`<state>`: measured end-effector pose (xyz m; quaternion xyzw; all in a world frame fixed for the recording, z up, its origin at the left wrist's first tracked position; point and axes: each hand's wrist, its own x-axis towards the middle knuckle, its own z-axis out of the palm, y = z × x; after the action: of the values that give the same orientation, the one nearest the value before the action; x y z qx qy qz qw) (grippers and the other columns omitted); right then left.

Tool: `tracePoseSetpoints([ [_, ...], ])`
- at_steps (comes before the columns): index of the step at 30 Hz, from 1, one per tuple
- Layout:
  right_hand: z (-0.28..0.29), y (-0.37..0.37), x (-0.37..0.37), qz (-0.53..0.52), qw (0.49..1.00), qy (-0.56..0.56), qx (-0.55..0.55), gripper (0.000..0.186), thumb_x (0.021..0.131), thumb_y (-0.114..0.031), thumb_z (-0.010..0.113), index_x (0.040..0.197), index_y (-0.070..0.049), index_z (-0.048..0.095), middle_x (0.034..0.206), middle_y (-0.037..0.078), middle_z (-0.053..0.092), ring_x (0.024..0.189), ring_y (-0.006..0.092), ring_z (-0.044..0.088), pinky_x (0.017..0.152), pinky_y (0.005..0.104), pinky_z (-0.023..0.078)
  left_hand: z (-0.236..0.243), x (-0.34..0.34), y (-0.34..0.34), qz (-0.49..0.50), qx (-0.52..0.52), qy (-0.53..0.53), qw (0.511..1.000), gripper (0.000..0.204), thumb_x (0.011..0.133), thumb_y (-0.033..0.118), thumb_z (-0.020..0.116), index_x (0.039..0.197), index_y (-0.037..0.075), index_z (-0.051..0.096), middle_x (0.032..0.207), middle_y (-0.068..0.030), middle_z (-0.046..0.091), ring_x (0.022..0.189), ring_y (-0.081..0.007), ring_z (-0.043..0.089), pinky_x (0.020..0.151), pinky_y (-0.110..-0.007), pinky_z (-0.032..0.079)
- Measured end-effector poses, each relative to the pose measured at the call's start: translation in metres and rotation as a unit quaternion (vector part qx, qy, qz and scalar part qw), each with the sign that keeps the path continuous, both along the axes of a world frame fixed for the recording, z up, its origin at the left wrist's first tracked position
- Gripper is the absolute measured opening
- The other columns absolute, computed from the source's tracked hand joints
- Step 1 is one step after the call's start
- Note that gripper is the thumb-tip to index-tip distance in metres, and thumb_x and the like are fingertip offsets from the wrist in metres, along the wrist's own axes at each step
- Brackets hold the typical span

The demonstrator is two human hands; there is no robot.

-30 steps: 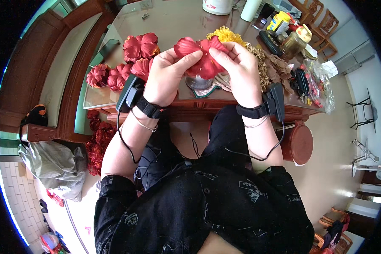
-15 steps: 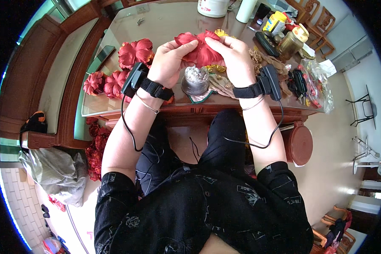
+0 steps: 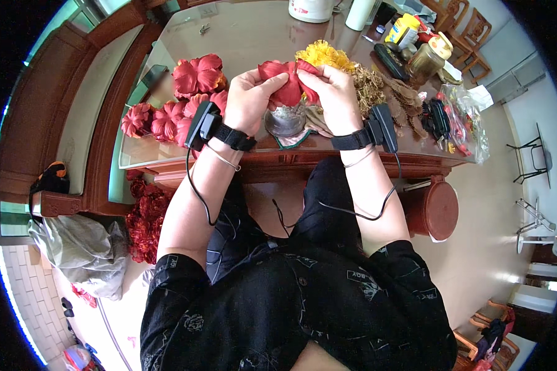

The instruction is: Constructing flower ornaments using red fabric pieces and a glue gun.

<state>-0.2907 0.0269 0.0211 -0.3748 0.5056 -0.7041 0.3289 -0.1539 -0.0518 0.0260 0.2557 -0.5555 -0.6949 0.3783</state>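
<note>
A red artificial flower [image 3: 287,91] is held up between my two hands above the table's near side. My left hand [image 3: 249,96] pinches its petals on one side, thumb on top. On the other side my right hand [image 3: 334,89] grips the petals in the same way. Just below the flower stands a small metal pot [image 3: 284,122], partly covered by it, with a folded cloth [image 3: 300,138] under and beside it. Several finished-looking red flowers [image 3: 198,75] lie left of my left hand. Yellow flower pieces [image 3: 325,54] lie beyond my right hand.
Brown dried-looking stems [image 3: 369,86] and a clear plastic bag [image 3: 464,117] lie on the right of the glass-topped table [image 3: 241,31]. Jars, including a yellow-labelled one [image 3: 402,31], stand at the far right. A phone [image 3: 153,80] lies left. A brown bucket [image 3: 432,210] stands beside the table.
Both hands have drawn slightly closer together, and the flower has tilted and narrowed between them. More of the yellow pieces and brown stems now shows, while the pot is more covered.
</note>
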Motion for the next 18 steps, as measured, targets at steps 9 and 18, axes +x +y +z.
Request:
tracePoseSetpoints([
  [9,-0.004,0.006,-0.007,0.128,0.963,-0.237,-0.023,0.025,0.088,-0.011,0.063,0.109,0.001,0.059,0.101,0.009,0.065,0.087,0.0139,0.064,0.074,0.0258,0.053,-0.013,0.011,0.004,-0.014,0.082,0.098,0.992,0.008,0.086,0.008,0.065,0.093,0.004,0.062,0.087,-0.0018,0.066,0.071,-0.0082,0.061,0.060,-0.020,0.048],
  [18,-0.021,0.012,-0.015,-0.061,0.998,-0.019,-0.016,0.021,0.086,-0.010,0.065,0.104,0.000,0.061,0.096,0.007,0.066,0.081,0.0134,0.063,0.072,0.0247,0.051,-0.016,0.027,0.017,0.061,-0.007,0.086,0.994,0.014,0.087,0.001,0.062,0.100,0.001,0.058,0.092,-0.0040,0.064,0.080,-0.0118,0.062,0.072,-0.023,0.051],
])
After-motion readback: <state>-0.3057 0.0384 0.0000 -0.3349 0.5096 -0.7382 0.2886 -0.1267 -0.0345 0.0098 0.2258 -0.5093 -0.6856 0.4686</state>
